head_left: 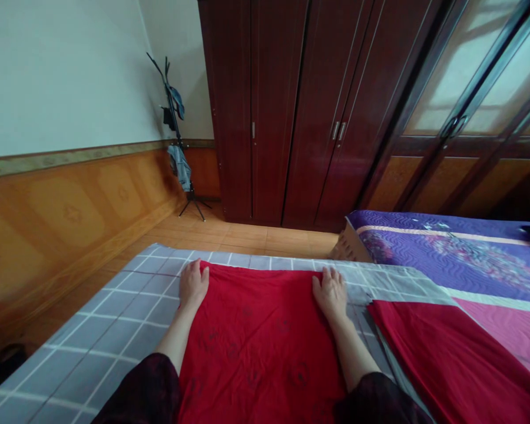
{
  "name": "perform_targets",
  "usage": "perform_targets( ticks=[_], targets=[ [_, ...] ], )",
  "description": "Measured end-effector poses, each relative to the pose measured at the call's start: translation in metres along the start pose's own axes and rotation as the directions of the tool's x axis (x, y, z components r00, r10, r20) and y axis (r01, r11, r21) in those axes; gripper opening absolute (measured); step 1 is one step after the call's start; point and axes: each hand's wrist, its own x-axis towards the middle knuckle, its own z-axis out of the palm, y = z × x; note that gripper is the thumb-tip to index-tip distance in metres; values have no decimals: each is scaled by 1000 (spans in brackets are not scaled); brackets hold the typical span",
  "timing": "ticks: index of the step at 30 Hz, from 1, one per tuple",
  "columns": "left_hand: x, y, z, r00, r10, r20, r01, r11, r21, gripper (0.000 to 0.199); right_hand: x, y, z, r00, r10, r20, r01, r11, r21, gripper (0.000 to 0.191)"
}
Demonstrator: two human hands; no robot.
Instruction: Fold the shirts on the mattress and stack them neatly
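Observation:
A red cloth (265, 335) with faint dark flower prints lies spread in front of me on a grey checked bed cover (128, 318). My left hand (193, 285) rests at its far left corner, thumb on the red fabric and fingers stretched forward. At the far right corner lies my right hand (331, 293), palm down, with its fingers a little apart. Small wrinkles run across the cloth between my forearms. Its near edge is out of view. To the right, a second red cloth (450, 353) lies folded on the bed.
A purple flowered bedspread (441, 241) covers the surface at right, with a pink part (507, 330) nearer me. Beyond the bed's far edge are a strip of tiled floor (265, 238), a dark red wardrobe (274, 118) and a coat stand (174, 118) holding clothes.

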Motion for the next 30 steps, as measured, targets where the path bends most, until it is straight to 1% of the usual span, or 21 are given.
perform_targets(
  ticks=[2,5,8,11,12,14,17,20,22,26,28,30],
  targets=[
    [6,-10,-2,995,-95,-7,95,995,6,43,4,14,1,996,78,-40,-78,997,-3,42],
    [19,-21,-8,984,-169,55,169,986,-1,36,9,29,2,986,155,-62,-155,988,16,41],
    [32,-22,-11,971,-181,156,189,981,-43,19,13,31,7,986,164,-45,-161,985,61,37],
    [39,-13,-7,972,-144,188,169,978,-126,4,17,28,13,992,127,-12,-124,985,117,28],
    [40,-10,-5,976,-126,180,155,975,-159,3,18,28,14,993,114,-4,-113,984,135,25],
    [40,-5,-1,984,-100,150,132,965,-225,7,21,29,16,996,94,2,-93,981,168,24],
    [42,-7,0,990,-109,88,130,949,-287,11,25,34,16,995,104,-14,-99,974,204,27],
    [44,-16,-1,988,-145,47,152,945,-290,8,26,38,15,987,155,-42,-142,966,218,27],
    [43,-20,-2,990,-137,41,143,947,-286,11,25,39,15,986,159,-50,-144,963,227,25],
    [40,-16,-3,997,-66,51,78,953,-292,21,24,36,13,990,131,-60,-112,961,252,22],
    [40,-12,-4,998,-49,30,56,955,-291,20,24,35,12,986,147,-74,-122,954,274,23],
    [41,-11,-5,999,-51,-15,45,955,-293,14,26,34,10,979,182,-90,-147,941,306,26]
  ],
)
